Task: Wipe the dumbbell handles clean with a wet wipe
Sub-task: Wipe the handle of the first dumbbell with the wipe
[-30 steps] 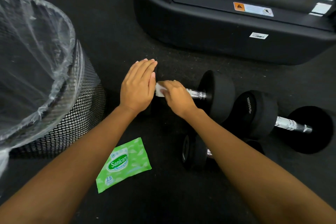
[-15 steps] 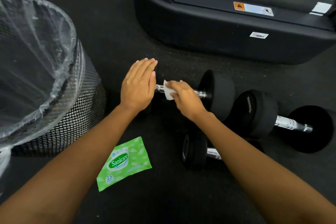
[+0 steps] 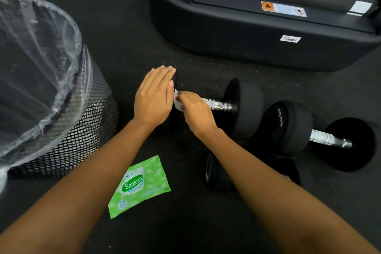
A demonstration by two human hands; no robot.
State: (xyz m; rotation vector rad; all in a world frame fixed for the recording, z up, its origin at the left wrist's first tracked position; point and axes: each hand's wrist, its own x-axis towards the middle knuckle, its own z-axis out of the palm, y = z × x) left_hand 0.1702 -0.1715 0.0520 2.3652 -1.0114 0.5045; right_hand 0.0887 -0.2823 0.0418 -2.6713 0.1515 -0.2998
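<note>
On dark speckled rubber floor (image 3: 123, 51), centre: dumbbell (image 3: 244, 107), matte black round heads, knurled chrome handle (image 3: 217, 105). Left hand (image 3: 153, 97) flat, fingers together, pressed on its near head, hiding it. Right hand (image 3: 195, 112) closed around white wet wipe (image 3: 177, 102) on the handle's left end. Glossy green wipe packet (image 3: 140, 186) nearer; mesh bin (image 3: 68, 130), clear liner, cut off at left edge.

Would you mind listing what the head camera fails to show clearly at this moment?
- Left weight of the dumbbell being wiped: hidden under the flat left hand.
- Wet wipe: mostly covered by the right hand, which is closed on it.
- Third dumbbell: handle hidden by the right forearm.
- Mesh bin: cut off by the left edge.
- Treadmill labels: print too small.
</note>
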